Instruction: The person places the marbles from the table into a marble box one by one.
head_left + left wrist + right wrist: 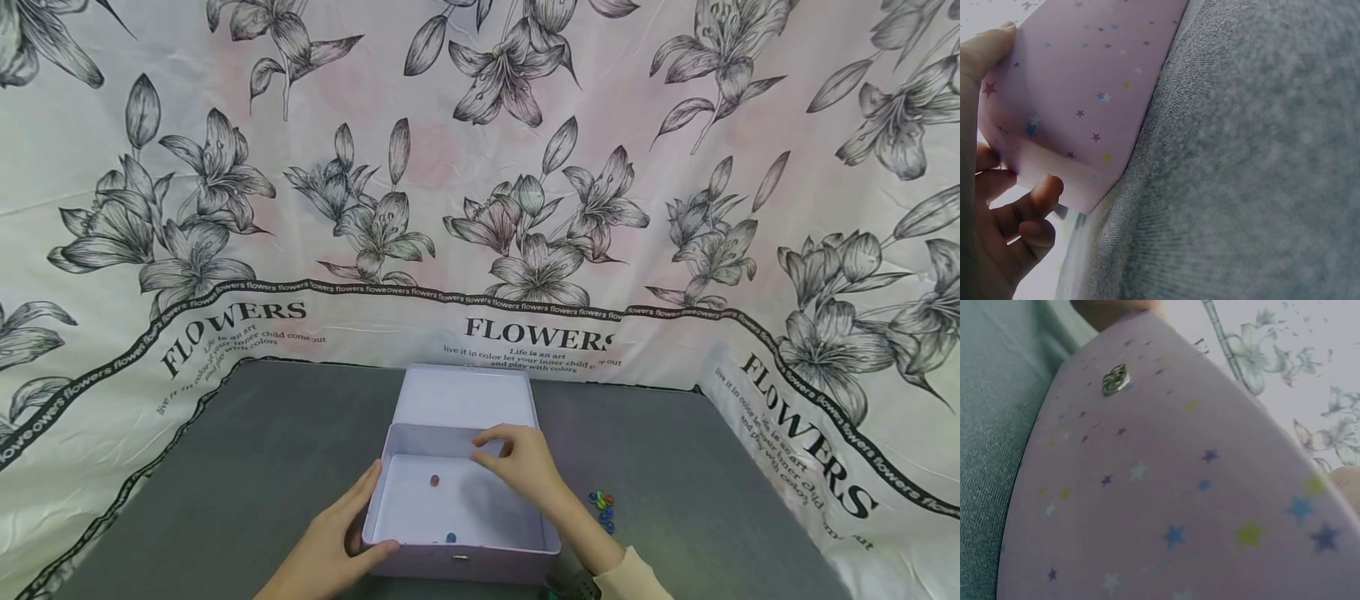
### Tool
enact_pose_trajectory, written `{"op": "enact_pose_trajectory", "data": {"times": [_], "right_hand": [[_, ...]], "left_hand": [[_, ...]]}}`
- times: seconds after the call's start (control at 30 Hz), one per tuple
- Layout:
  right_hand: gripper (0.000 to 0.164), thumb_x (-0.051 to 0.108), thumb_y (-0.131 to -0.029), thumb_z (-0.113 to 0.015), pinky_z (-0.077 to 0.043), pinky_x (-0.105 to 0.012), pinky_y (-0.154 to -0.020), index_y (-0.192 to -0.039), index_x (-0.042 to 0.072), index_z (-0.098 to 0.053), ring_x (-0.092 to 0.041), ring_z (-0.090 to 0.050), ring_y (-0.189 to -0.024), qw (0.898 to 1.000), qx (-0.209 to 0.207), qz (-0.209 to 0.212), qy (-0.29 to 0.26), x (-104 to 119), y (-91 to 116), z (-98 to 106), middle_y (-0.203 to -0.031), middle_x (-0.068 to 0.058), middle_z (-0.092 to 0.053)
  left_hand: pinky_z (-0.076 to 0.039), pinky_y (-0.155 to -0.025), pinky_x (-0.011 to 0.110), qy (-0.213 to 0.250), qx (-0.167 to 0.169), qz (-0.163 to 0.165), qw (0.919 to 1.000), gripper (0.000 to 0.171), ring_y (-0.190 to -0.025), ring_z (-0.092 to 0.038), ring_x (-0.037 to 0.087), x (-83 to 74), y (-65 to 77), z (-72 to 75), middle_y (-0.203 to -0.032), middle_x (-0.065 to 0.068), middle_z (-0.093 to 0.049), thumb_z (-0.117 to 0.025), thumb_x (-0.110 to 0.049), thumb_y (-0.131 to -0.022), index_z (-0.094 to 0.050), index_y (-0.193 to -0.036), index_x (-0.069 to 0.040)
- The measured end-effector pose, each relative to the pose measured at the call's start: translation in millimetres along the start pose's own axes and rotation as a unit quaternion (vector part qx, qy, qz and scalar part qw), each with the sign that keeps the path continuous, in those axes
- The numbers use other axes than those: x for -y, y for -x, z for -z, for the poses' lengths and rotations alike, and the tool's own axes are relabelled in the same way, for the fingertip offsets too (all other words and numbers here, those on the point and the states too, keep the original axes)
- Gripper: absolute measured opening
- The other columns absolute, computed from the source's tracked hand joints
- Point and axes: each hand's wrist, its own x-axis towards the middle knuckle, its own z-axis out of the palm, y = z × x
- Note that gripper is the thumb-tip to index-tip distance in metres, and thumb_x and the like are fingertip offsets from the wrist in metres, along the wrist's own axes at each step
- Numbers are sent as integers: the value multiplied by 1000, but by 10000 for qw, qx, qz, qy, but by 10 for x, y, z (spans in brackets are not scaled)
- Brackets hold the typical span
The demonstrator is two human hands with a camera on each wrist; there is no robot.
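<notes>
A pale lilac metal box (459,561) with small printed stars stands with its lid (465,398) folded back. My left hand (330,533) grips its front left corner, thumb at the front rim and fingers along the left side; the left wrist view shows the thumb (991,50) at the box edge. Over the right part of the box is my right hand (521,467), its thumb and index fingertips slightly apart and nothing visible between them. On the box floor lie a reddish marble (435,481) and, near the front wall, a blue marble (451,538).
Several coloured marbles (602,500) lie in a small cluster on the grey tabletop (300,442), right of the box and beside my right forearm. A metal clasp (1116,379) sits on the box's front. Flower-printed cloth (420,333) rises behind the table and along both sides.
</notes>
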Motion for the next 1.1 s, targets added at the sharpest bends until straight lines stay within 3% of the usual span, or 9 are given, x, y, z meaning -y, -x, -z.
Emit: {"op": "enact_pose_trajectory", "data": {"times": [0.17, 0.43, 0.63, 0.77, 0.93, 1.1], "right_hand": [[19, 15, -90, -86, -31, -19, -44, -108, 9, -84, -3, -41, -44, 9988, -203, -231, -387, -12, 54, 96, -75, -9, -76], [16, 14, -91, -86, -29, -21, -45, -105, 9, -84, -2, -37, -44, 9936, -503, -575, -838, -149, 147, 248, -74, -13, -74], [15, 11, -90, -86, -27, -20, -46, -104, 9, -84, -1, -34, -46, 9909, -789, -591, -914, -220, 203, 351, -55, -4, -57], [16, 11, -90, -86, -27, -20, -46, -105, 8, -84, -1, -35, -47, 9887, -961, -628, -963, -284, 249, 446, -58, -2, -60], [19, 11, -89, -87, -31, -20, -46, -107, 6, -83, -2, -41, -48, 9861, -1198, -702, -917, -410, 315, 586, -81, -10, -77], [20, 14, -90, -86, -31, -21, -45, -109, 8, -83, -3, -42, -47, 9845, -1309, -925, -716, -555, 392, 729, -99, -10, -81]], "left_hand": [[-50, -113, 43, 41, 7, 15, 10000, 100, -150, -43, 28, 16, -6, -7, -170, 7, -36, -85, -50, -88, -36, -167, -14], [-49, -113, 41, 115, 88, 15, 9999, 100, -151, -42, 29, 10, -4, -4, -170, 8, -35, -85, -51, -88, -34, -167, -16], [-51, -111, 39, 121, 65, -38, 9999, 99, -150, -44, 32, -19, 2, 19, -170, 9, -36, -84, -50, -89, -35, -167, -12], [-51, -112, 44, 50, 73, -7, 10000, 100, -150, -43, 31, -27, 7, 19, -170, 9, -36, -84, -51, -89, -35, -167, -12], [-51, -112, 46, 6, 69, -16, 10000, 100, -150, -44, 32, -23, 4, 12, -170, 9, -37, -84, -51, -89, -35, -167, -13], [-50, -112, 50, -49, 50, -25, 10000, 99, -150, -44, 31, -16, 2, 7, -170, 9, -36, -84, -51, -89, -35, -167, -14]]}}
